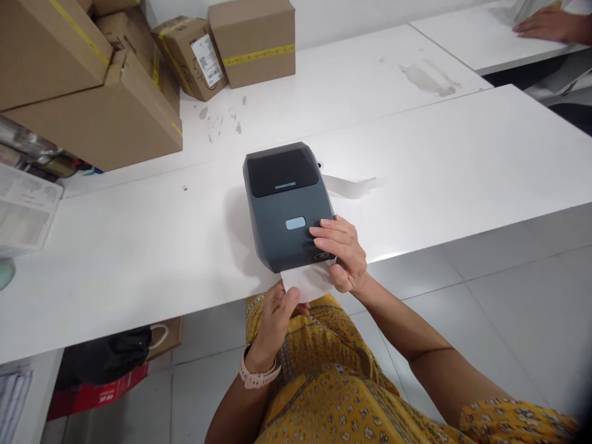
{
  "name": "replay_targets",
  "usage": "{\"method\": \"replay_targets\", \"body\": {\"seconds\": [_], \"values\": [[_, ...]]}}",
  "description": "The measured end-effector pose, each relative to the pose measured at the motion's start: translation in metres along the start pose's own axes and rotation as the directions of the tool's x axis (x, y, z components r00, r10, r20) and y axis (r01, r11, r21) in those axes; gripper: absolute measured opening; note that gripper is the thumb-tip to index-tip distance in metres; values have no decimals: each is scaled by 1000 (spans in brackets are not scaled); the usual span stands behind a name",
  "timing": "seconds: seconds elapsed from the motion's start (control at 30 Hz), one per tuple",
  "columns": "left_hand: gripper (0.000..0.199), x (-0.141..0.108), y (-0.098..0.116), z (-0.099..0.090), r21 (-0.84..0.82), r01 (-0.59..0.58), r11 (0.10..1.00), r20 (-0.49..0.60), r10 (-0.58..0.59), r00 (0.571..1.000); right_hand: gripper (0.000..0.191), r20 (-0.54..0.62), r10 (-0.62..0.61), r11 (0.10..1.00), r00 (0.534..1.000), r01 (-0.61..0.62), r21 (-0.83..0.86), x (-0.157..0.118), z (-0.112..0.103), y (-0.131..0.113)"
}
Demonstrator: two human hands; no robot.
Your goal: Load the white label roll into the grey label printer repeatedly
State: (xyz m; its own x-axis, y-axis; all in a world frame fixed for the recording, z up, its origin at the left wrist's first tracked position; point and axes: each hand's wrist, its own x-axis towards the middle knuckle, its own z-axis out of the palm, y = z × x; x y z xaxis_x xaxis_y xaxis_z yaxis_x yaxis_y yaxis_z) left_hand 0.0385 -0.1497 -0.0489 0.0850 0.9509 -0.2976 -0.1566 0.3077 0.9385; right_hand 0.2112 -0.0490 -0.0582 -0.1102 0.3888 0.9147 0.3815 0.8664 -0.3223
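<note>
A dark grey-blue label printer (272, 213) with a black window and a pale button sits near the front edge of the white table. White label paper (305, 281) sticks out of its front. Below the printer, my left hand (280, 311) pinches the paper between thumb and fingers. My right hand (341, 251) rests on the printer's front right corner, its fingers lying on top and its thumb bent down beside the paper. From behind the printer on the right, a white paper strip (350, 187) curls out over the table.
Cardboard boxes (252, 43) are stacked at the back left. A clear plastic bin (28, 206) stands at the left edge. Far right, another person's hand (546, 24) lies on an adjoining table. A black bag (111, 357) and red box lie under the table.
</note>
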Motion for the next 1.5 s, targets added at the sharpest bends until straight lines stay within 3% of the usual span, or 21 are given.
{"method": "replay_targets", "body": {"seconds": [0.23,0.57,0.7,0.87,1.03,1.13,1.23,1.33,1.4,1.5], "values": [[49,-2,8,11,102,0,995,-160,16,987,49,-3,17,1000,1000,-17,9,0,0,-1],[45,-4,6,14,115,-22,993,-164,41,986,47,-3,20,998,1000,-20,-59,1,2,-4],[50,-3,3,14,110,1,994,-168,17,986,47,-8,53,986,999,-54,-159,12,6,-15],[51,-4,-5,5,143,-4,990,-146,25,989,43,137,244,903,960,-173,-394,32,5,-31],[47,-14,-13,-11,175,-110,978,-205,146,968,35,231,226,880,946,-97,-465,52,2,-30],[43,-15,-8,-17,196,-243,950,-299,294,908,31,299,180,886,937,-23,-463,65,2,-26],[37,-9,0,-19,261,-378,888,-464,459,757,27,363,152,894,919,29,-447,69,1,-23],[24,0,5,-19,326,-483,812,-537,580,612,22,333,105,899,937,54,-435,61,1,-20],[16,6,7,-19,350,-525,776,-537,625,567,24,281,85,906,956,43,-421,53,2,-19],[33,14,9,-17,397,-560,727,-455,686,568,24,225,112,932,968,-24,-363,45,4,-17]]}}
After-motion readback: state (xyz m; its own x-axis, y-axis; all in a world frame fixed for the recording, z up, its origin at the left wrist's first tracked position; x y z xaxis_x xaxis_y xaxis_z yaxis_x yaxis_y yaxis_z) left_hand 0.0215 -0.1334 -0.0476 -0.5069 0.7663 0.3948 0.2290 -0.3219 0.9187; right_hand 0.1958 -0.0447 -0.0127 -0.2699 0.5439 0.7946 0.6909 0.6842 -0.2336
